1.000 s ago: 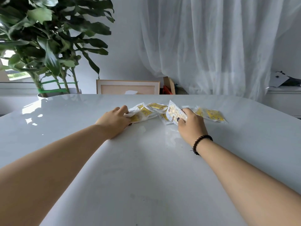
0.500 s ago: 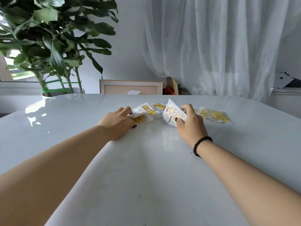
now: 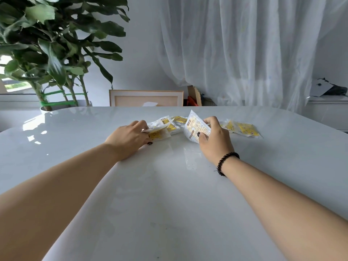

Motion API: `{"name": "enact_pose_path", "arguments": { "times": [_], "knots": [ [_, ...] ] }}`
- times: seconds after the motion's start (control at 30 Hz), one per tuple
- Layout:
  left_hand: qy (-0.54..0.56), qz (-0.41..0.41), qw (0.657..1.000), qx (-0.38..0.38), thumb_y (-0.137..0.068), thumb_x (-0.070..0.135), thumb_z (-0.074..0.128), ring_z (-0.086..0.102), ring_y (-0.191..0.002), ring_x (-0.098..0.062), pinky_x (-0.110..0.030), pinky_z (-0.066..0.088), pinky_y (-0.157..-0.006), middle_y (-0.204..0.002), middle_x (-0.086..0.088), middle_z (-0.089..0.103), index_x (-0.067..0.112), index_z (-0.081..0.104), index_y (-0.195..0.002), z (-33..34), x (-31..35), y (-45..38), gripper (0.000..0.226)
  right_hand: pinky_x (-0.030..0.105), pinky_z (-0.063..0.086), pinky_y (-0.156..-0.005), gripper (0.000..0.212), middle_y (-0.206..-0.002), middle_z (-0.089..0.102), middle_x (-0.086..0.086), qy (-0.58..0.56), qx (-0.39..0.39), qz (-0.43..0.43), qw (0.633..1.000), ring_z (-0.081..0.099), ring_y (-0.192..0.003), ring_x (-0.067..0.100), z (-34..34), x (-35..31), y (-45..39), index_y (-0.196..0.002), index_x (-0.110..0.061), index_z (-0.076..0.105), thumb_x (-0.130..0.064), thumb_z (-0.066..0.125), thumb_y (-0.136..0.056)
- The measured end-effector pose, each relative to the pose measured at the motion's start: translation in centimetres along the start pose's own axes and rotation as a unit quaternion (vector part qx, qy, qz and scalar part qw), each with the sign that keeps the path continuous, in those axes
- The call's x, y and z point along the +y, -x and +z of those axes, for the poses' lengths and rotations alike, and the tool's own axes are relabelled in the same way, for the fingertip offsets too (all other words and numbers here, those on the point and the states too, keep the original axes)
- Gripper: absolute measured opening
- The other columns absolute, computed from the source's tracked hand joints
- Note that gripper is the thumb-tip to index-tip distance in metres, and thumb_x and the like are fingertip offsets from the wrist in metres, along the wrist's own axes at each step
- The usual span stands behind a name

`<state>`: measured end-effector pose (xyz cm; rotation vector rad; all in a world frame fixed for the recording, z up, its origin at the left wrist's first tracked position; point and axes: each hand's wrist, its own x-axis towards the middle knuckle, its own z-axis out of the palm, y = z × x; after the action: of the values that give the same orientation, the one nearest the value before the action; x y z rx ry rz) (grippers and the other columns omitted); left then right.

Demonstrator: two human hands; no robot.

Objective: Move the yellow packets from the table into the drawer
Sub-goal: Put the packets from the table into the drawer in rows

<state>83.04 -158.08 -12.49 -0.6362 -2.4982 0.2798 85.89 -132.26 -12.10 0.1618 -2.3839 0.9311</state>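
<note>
Several yellow-and-white packets lie in a row across the far middle of the white table point(image 3: 169, 185). My right hand point(image 3: 214, 142) grips one packet point(image 3: 194, 127), tilted up with its printed white back toward me. My left hand point(image 3: 128, 140) pinches the edge of a packet point(image 3: 158, 133) at the left end of the row. More packets point(image 3: 243, 128) lie flat to the right of my right hand, and others point(image 3: 178, 119) sit between my hands. No drawer is in view.
A large potted plant point(image 3: 52, 53) stands beyond the table's far left corner. A framed board point(image 3: 146, 97) leans behind the table's far edge, with a sheer curtain point(image 3: 244, 44) to the right. A low white cabinet point(image 3: 327, 108) is at far right.
My right hand has raised its packet more upright and drawn it slightly toward me. My left hand has closed onto the left packet's edge and lifted it a little.
</note>
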Motion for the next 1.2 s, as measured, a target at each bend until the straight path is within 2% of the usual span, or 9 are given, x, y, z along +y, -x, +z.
{"name": "enact_pose_path", "arguments": {
  "times": [0.1,0.3,0.53,0.67,0.8,0.9,1.03,1.13,1.2],
  "knots": [
    [0.005,-0.038,0.999,-0.003,-0.097,0.027,0.049,0.056,-0.102,-0.03,-0.04,0.049,-0.076,-0.125,-0.005,0.053,0.009,0.065,-0.109,-0.1,0.3,-0.5,0.027,0.043,0.051,-0.072,0.025,-0.103,0.065,0.012,0.007,0.0,-0.005,1.0,0.058,-0.09,0.035,0.0,-0.1,0.0,-0.111,-0.012,0.047,-0.008,0.053,-0.087],
    [-0.016,0.033,0.996,0.086,-0.08,0.018,0.049,0.061,-0.062,-0.027,-0.031,0.05,-0.046,-0.087,-0.007,0.063,0.009,0.07,-0.071,-0.1,0.5,-0.4,0.024,0.042,0.05,-0.071,0.025,-0.103,0.064,0.011,0.002,0.005,-0.001,1.0,0.058,-0.089,0.035,0.1,0.1,-0.1,-0.111,-0.013,0.047,-0.008,0.053,-0.087],
    [0.156,0.04,0.978,0.13,-0.088,0.036,0.041,0.058,-0.09,-0.022,-0.035,0.053,-0.053,-0.102,-0.004,0.062,0.02,0.073,-0.089,-2.2,5.9,1.6,0.035,0.039,0.051,-0.069,0.025,-0.108,0.064,0.013,-0.029,0.045,0.049,0.997,0.058,-0.091,0.034,-0.3,0.8,-0.5,-0.111,-0.014,0.046,-0.01,0.052,-0.088],
    [0.311,-0.123,0.928,0.167,-0.088,0.035,0.055,0.061,-0.094,-0.024,-0.026,0.046,-0.071,-0.098,-0.003,0.067,0.02,0.075,-0.093,-2.6,6.7,2.0,0.026,0.04,0.051,-0.067,0.024,-0.103,0.065,0.012,-0.042,0.107,0.049,0.992,0.058,-0.088,0.034,-1.1,0.7,-0.5,-0.11,-0.013,0.049,-0.009,0.053,-0.087],
    [0.413,-0.38,0.797,0.222,-0.084,0.017,0.069,0.063,-0.088,-0.025,-0.021,0.037,-0.07,-0.092,-0.005,0.072,0.014,0.076,-0.098,-3.1,5.4,1.5,0.016,0.03,0.041,-0.055,0.016,-0.087,0.067,0.01,0.024,0.16,-0.094,0.982,0.059,-0.073,0.034,-1.1,-0.9,-0.2,-0.099,-0.009,0.058,-0.005,0.057,-0.084],
    [0.46,-0.463,0.728,0.212,-0.084,0.013,0.067,0.057,-0.087,-0.013,-0.019,0.039,-0.074,-0.095,0.002,0.066,0.016,0.075,-0.102,-3.3,4.8,1.5,0.02,0.028,0.039,-0.055,0.013,-0.091,0.064,0.006,0.131,0.052,-0.191,0.971,0.062,-0.073,0.032,0.6,-2.8,0.7,-0.096,-0.011,0.061,-0.007,0.055,-0.085],
    [0.488,-0.48,0.697,0.214,-0.083,0.011,0.067,0.059,-0.089,-0.012,-0.019,0.042,-0.077,-0.098,0.001,0.069,0.018,0.075,-0.101,-3.1,4.6,1.6,0.021,0.033,0.046,-0.073,0.033,-0.087,0.057,0.0,0.134,-0.206,-0.092,0.965,0.054,-0.084,0.023,2.2,-4.5,0.9,-0.074,-0.018,0.057,-0.041,0.043,-0.094],
    [0.504,-0.487,0.681,0.212,-0.082,0.01,0.068,0.063,-0.092,-0.016,-0.021,0.045,-0.077,-0.101,-0.001,0.07,0.02,0.076,-0.098,-3.0,4.4,1.6,0.021,0.031,0.043,-0.061,0.037,-0.063,0.054,0.005,0.016,-0.218,0.033,0.975,0.05,-0.065,0.02,2.8,-4.3,-0.7,-0.056,-0.012,0.051,-0.03,0.056,-0.088],
    [0.515,-0.484,0.676,0.207,-0.082,0.01,0.067,0.064,-0.091,-0.017,-0.021,0.046,-0.075,-0.102,-0.002,0.07,0.022,0.075,-0.097,-2.9,4.4,1.6,0.021,0.03,0.052,-0.074,0.022,-0.087,0.067,0.004,0.03,-0.218,0.103,0.97,0.059,-0.086,0.018,3.2,-4.3,-1.4,-0.081,-0.013,0.067,-0.034,0.07,-0.074]
  ]
}}
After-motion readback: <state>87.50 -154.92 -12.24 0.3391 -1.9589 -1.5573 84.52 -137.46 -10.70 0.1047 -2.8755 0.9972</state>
